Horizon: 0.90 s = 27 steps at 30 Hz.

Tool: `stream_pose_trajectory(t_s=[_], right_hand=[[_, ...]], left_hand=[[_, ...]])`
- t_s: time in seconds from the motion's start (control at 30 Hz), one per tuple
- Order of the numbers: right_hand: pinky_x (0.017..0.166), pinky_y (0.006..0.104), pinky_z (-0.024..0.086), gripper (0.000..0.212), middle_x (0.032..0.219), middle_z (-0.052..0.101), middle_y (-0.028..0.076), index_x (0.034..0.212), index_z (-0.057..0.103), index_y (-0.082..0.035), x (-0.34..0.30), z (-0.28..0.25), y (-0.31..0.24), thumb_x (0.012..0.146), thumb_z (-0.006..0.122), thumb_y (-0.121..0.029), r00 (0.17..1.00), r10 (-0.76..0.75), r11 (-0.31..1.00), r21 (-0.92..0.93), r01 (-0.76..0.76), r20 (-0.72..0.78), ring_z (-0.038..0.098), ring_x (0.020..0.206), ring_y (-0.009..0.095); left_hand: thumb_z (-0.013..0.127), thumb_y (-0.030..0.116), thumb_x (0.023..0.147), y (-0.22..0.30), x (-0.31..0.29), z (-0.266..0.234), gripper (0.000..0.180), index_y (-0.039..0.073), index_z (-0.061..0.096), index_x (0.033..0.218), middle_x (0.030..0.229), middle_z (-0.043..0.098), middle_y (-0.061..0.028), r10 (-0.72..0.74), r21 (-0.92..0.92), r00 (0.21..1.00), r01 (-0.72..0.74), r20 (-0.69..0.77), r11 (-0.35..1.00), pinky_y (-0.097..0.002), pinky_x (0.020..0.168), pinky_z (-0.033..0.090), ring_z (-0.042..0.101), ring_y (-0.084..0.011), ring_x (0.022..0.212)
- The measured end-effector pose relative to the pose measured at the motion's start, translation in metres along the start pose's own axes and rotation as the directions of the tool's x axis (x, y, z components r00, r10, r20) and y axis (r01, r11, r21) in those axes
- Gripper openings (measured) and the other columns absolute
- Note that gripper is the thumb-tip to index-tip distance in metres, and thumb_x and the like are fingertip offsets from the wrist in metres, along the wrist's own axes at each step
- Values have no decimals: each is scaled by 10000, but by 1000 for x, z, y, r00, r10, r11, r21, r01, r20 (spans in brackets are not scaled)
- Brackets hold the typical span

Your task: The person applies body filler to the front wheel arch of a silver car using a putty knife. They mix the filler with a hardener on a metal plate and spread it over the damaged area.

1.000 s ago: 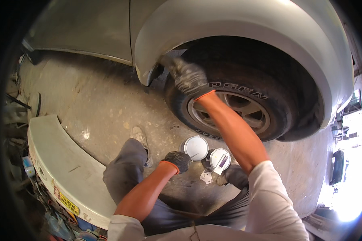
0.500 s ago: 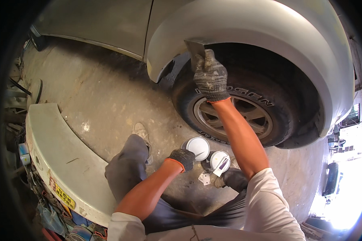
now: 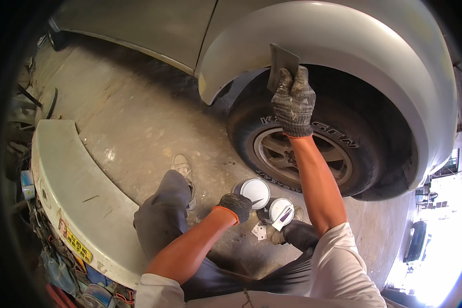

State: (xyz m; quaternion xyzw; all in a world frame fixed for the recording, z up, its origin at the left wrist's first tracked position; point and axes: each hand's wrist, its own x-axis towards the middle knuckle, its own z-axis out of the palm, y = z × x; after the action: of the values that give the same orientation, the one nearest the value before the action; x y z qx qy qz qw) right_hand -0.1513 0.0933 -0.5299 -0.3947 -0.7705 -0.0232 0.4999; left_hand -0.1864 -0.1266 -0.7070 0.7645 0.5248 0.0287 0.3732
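Observation:
My right hand (image 3: 294, 105), in a grey knit glove, grips a flat dark grey filler spreader (image 3: 283, 62) between thumb and fingers. The spreader's blade stands upright against the flared wheel arch (image 3: 313, 31) of a silver-grey car, just above the tyre (image 3: 244, 120). Lower down, my gloved left hand (image 3: 234, 207) is closed around a thin, pointed tool (image 3: 259, 200), perhaps a putty knife seen edge-on. Its tip reaches over the pale lid of a round can (image 3: 254, 189). A second can (image 3: 281, 207) stands beside it, with a white and purple tube (image 3: 283, 217) lying on top.
A detached pale green-grey body panel (image 3: 82, 179) curves along the left, with assorted clutter (image 3: 61, 274) below it. Playing cards (image 3: 260, 231) lie on the concrete floor (image 3: 143, 128) by my foot. The car door (image 3: 133, 31) fills the upper left. Bright daylight enters at right.
My right hand has shifted right with the spreader, which now shows more of its flat face. My left hand stays by the cans. The whole view has turned slightly.

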Motion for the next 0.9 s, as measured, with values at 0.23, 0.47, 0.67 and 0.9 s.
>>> stream_pose_trajectory(t_s=[0.23,0.47,0.67,0.9], right_hand=[[523,475,465,187,667,614,181,1085,593,-65,-11,23,11,922,577,-154,981,-156,981,-100,167,116,607,579,383],[869,430,508,227,1193,601,223,1121,656,-36,-50,-70,25,956,590,-177,863,-291,914,-149,378,413,609,1035,384],[956,440,457,304,1289,544,253,1237,602,-16,-126,-142,-1,972,563,-161,799,206,970,-226,-90,565,561,1121,393],[958,414,467,412,1188,617,255,1273,545,50,-182,-193,-28,999,554,-258,835,231,950,-301,-83,500,594,1091,362]], left_hand=[[562,189,827,-1,-4,-12,259,34,705,977,893,682,-249,51,-36,985,-57,-162,998,-497,755,532,671,-406,826],[675,310,909,6,-17,-95,562,26,518,1367,1226,648,-172,161,-812,917,-399,-366,427,-364,931,481,628,-223,1100],[709,320,905,14,-27,-116,500,6,573,1269,1134,663,-106,-203,-723,834,-293,-513,625,-307,913,480,601,-154,1070],[713,287,909,28,-12,-106,316,42,625,1089,966,651,-31,-158,-702,758,-475,-632,530,-304,792,509,587,-113,916]])
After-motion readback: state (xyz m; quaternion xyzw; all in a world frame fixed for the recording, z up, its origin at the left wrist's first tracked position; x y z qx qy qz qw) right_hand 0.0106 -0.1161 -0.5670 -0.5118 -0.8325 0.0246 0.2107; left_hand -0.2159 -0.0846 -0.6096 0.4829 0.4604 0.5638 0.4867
